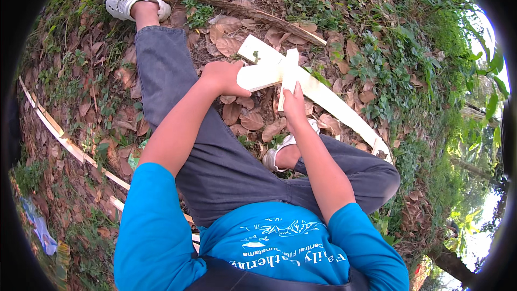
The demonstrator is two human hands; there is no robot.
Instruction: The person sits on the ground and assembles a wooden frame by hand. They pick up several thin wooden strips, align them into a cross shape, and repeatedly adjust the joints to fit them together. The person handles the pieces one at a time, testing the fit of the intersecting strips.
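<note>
My left hand (219, 78) is closed on one end of a short, pale wooden board (261, 77), its fingers partly hidden behind the wood. My right hand (294, 106) pinches the lower part of a narrow pale wood strip (290, 67), which stands crosswise against the board's right end. Whether the two pieces are joined or only touching I cannot tell, since the wood is overexposed. Behind and below them a long pale plank (342, 109) slants from the upper left down to the right, near my bent leg.
A rough-edged strip of wood (258, 15) lies beyond my hands, near my outstretched foot in a pale clog (121, 5). Long thin slats (70, 143) lie at the left. Dry leaves (252, 118) and green plants cover the ground. A bluish plastic piece (43, 234) lies far left.
</note>
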